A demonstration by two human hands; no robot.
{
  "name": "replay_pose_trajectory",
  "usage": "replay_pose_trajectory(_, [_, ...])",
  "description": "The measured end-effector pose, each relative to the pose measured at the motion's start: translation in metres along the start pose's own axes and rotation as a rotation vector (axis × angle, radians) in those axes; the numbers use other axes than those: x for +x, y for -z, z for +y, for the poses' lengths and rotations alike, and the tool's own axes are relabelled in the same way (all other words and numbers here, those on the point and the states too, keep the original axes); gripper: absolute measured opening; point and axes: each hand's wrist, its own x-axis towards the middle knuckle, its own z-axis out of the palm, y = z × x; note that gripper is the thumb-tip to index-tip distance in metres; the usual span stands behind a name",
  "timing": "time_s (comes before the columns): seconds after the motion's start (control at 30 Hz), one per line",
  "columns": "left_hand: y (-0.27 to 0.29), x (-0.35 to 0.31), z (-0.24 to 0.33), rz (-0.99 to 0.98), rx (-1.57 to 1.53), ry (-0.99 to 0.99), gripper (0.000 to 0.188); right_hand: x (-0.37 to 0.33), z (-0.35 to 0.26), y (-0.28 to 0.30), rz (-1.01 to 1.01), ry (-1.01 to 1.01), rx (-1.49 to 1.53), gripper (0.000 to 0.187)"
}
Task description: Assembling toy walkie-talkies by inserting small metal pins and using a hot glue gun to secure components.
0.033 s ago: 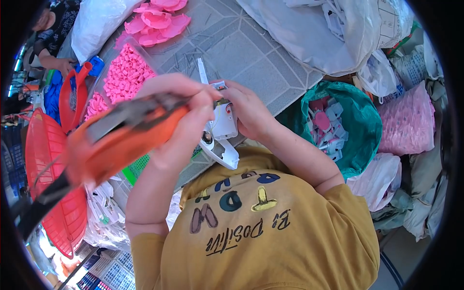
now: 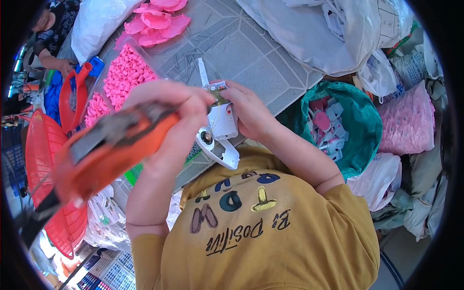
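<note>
My left hand is wrapped round an orange and black corded hand tool. The tool is blurred, so its exact kind is unclear; its front end points at the workpiece. A white plastic housing with small electronic parts is gripped in my right hand, whose fingers lie behind and along its far side. Against the housing, nearer me, is a curved white plastic piece. A round dark part sits in the white plastic beside it. A thin white strip sticks out beyond the housing.
Small pink parts fill a tray on the left, with larger pink pieces behind. A green-lined bin of mixed parts stands at right. A red basket is at left. Thin grey pins lie on the table. Another person's hand shows far left.
My left hand has drawn back a little to the left with the tool, uncovering more of the housing and the round dark part. My right hand stays almost still.
</note>
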Motion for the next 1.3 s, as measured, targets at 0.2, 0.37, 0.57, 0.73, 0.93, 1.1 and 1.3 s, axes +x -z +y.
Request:
replay_pose_trajectory(0.2, [0.054, -0.013, 0.034, -0.446, -0.397, -0.038, 0.061, -0.006, -0.01, 0.01, -0.114, -0.046, -0.007, 0.04])
replay_pose_trajectory(0.37, [0.072, -0.031, 0.043, -0.907, -0.597, 0.309, 0.088, -0.012, -0.015, 0.013, -0.106, -0.052, 0.075, 0.044])
replay_pose_trajectory(0.57, [0.053, -0.031, 0.034, -0.999, -0.847, 0.287, 0.093, -0.011, -0.018, 0.016, -0.175, -0.044, 0.117, 0.044])
replay_pose_trajectory(0.73, [0.037, -0.027, 0.025, -0.345, 0.132, 0.395, 0.034, -0.02, -0.021, 0.006, -0.109, -0.016, 0.113, 0.045])
replay_pose_trajectory(0.93, [0.029, -0.027, 0.0, -0.134, 0.703, 0.262, 0.018, -0.027, -0.022, -0.005, -0.082, 0.018, 0.054, 0.045])
replay_pose_trajectory(1.1, [0.026, -0.019, -0.007, -0.075, 0.742, 0.172, 0.017, -0.027, -0.021, -0.004, -0.081, 0.032, 0.071, 0.044])
replay_pose_trajectory(1.3, [0.024, -0.009, -0.012, 0.005, 0.808, 0.152, 0.016, -0.028, -0.025, -0.005, -0.068, 0.062, 0.021, 0.044])
